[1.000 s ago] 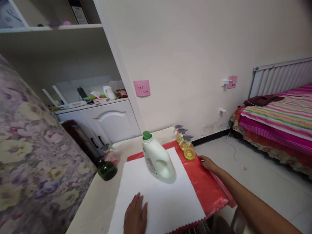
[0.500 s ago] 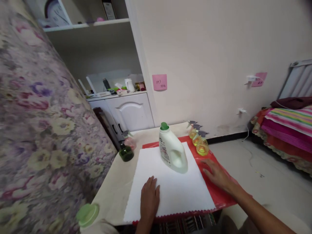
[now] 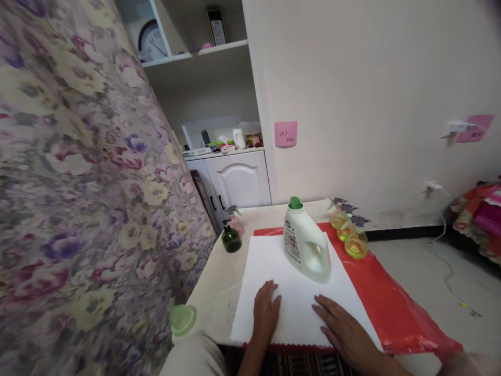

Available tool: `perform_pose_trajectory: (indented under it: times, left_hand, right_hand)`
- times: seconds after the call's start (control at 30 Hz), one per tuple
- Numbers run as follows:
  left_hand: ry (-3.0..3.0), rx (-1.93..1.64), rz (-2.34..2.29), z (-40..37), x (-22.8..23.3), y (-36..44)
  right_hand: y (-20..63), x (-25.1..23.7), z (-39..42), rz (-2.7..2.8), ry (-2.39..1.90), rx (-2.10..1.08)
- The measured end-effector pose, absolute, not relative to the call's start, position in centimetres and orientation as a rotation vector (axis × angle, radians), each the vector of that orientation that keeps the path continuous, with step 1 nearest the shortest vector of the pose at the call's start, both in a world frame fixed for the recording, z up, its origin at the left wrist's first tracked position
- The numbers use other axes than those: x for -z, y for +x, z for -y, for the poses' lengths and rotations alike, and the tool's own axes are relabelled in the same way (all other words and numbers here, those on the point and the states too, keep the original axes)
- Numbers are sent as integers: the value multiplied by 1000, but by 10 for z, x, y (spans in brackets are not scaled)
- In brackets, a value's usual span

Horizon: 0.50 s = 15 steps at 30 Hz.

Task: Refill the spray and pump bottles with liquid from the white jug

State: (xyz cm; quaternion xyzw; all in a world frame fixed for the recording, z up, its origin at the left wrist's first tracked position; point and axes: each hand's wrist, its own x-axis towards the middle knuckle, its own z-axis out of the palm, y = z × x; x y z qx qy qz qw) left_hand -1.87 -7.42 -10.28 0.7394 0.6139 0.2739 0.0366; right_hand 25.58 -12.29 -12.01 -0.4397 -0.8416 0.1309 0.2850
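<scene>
Right hand [image 3: 344,329] moved off red sheet [image 3: 391,308] onto white cloth [image 3: 297,292] beside left hand [image 3: 266,313]; both flat, released.

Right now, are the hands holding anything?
No. Both the left hand and the right hand lie flat, palms down, on the white sheet. Neither grips the white bottle.

Pink sticky note [image 3: 285,134], handwritten "293", second line unclear

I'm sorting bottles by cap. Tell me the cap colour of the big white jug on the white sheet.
Green. The jug's cap shows clearly in the head view.
</scene>
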Motion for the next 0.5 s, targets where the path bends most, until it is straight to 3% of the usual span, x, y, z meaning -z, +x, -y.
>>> perform_pose_trajectory:
  times: [0.3, 0.5]
  left_hand:
    - [2340, -638, -1859, 76, 106, -39]
    - [1910, -1046, -1740, 55, 88, -67]
  right_hand:
    - [255, 128, 123, 2263, -1204, -250]
    - [250, 113, 125, 2249, -1129, -45]
